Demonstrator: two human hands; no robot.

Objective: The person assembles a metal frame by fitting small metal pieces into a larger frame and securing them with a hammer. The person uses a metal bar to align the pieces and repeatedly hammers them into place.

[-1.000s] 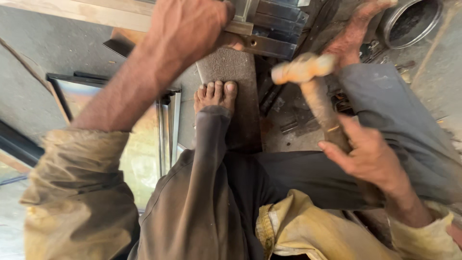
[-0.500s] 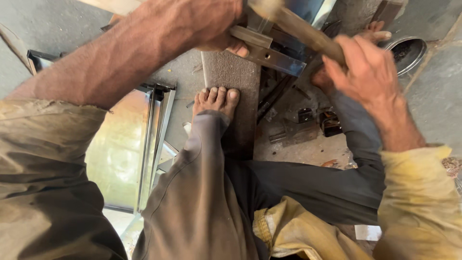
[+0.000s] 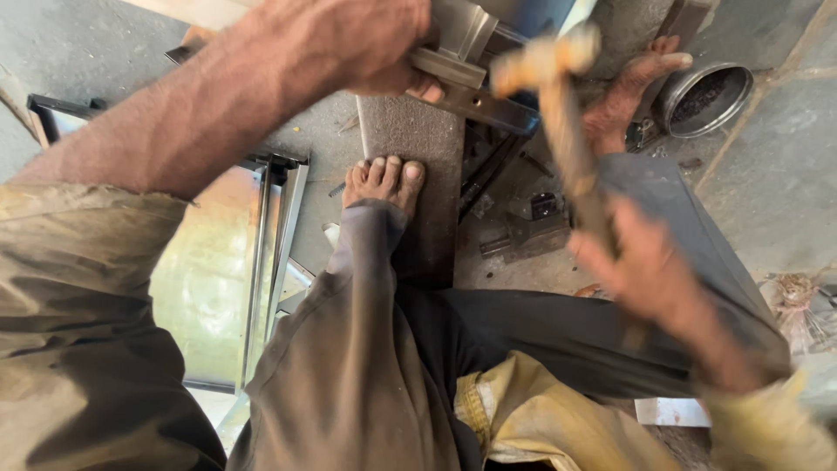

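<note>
The left hand (image 3: 366, 44) clamps an aluminium profile (image 3: 471, 92) against a dark block (image 3: 418, 157) under the bare foot (image 3: 384, 179). It looks light, stiff and easily dented. The right hand (image 3: 645, 270), fist closed, holds a wooden-handled hammer (image 3: 558, 105) low on the handle.

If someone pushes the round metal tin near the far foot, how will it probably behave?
The round metal tin stands upright on the stone floor, so it would probably slide rather than roll. It looks thin-walled, so likely light, though the dark contents inside may add weight. Its mouth is open, so a hard push might spill them.
</note>
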